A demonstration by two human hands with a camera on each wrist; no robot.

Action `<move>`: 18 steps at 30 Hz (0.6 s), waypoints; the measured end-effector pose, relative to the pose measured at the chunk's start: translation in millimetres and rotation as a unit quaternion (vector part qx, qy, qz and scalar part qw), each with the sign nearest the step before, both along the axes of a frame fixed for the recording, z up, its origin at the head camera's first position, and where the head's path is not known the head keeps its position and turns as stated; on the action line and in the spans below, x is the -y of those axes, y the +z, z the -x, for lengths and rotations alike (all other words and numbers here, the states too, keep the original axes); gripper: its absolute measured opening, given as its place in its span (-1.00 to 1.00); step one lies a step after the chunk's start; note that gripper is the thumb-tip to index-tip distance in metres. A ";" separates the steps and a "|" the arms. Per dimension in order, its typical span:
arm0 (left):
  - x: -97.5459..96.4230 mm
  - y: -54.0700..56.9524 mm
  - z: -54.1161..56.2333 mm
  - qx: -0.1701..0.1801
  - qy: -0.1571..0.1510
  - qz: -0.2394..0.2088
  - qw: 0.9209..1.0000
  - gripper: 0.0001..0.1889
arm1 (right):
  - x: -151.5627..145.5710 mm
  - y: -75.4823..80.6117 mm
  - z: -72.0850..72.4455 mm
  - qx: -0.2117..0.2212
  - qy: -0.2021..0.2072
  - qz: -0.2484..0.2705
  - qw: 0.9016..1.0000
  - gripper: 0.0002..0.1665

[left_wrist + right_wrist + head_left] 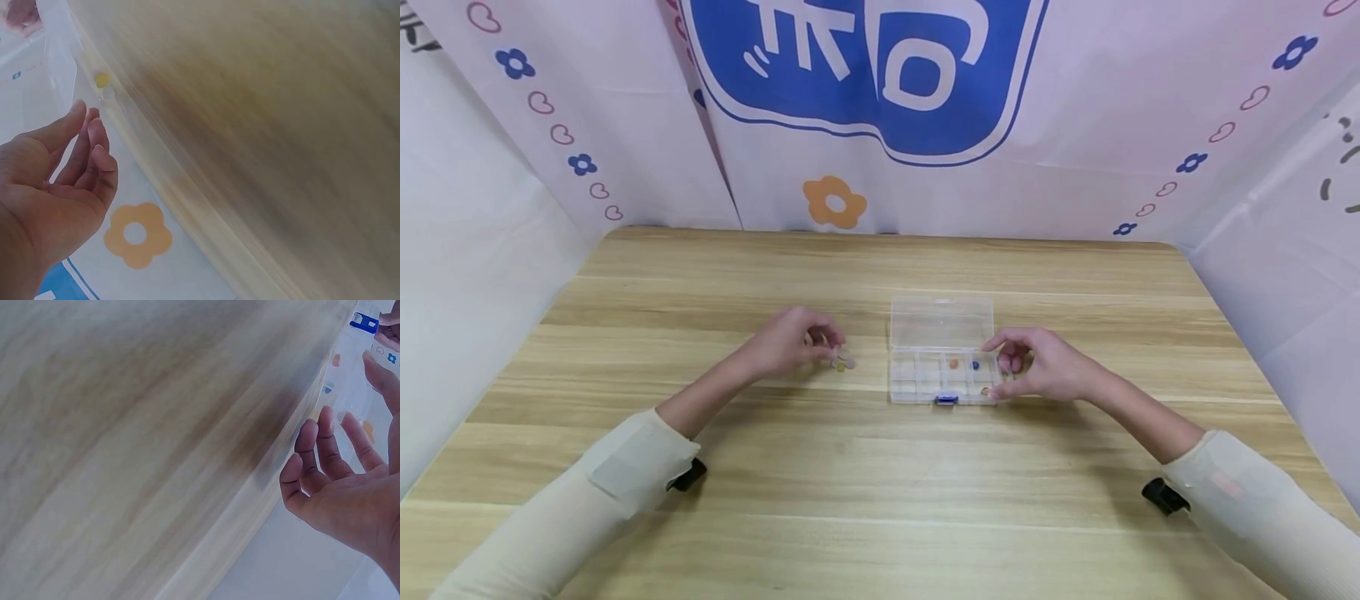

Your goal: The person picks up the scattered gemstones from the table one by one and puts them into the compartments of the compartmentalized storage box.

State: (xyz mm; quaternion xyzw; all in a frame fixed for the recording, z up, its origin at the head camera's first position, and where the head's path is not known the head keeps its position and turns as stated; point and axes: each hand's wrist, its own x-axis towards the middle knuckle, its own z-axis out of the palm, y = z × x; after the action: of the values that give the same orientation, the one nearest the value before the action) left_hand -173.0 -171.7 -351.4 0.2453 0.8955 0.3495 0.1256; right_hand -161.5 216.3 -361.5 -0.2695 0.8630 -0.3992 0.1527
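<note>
A clear plastic compartment box [917, 398] stands on the table with its lid [942, 323] laid back and a blue latch [947, 400] at the front. Inside the box are an orange piece [953, 364], a dark blue piece [976, 365] and a brownish piece [986, 391] in separate compartments. My right hand [1047, 367] holds the box's right end, thumb at the front and index finger at the back. Left of the box, my left hand [790, 343] has its fingertips at a few small pieces, a yellow one [102, 79] and clear or pale ones [848, 363]. Nothing shows between those fingertips.
The wooden table [880, 517] has a back edge against a hanging white cloth [1075, 192] with printed flowers and a blue sign. White sheets [467, 250] hang at both sides. A black strap piece [1165, 496] sits under the right sleeve.
</note>
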 end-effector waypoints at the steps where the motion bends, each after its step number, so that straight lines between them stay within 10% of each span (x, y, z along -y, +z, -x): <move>1: -0.7 0.2 0.0 -0.001 -0.001 -0.001 1.000 -0.85 | 0.0 0.1 -0.1 0.000 0.000 -0.001 1.000 -0.36; 18: -11.2 -0.3 0.5 -0.014 -0.018 -0.016 1.000 -0.91 | -0.1 -1.4 0.9 0.001 -0.002 -0.006 1.000 -0.35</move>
State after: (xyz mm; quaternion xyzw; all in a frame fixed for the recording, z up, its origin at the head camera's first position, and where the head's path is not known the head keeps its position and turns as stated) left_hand -173.5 -160.5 -351.7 0.2679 0.8869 0.3580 0.1158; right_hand -162.4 216.4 -362.9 -0.2668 0.8655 -0.3948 0.1545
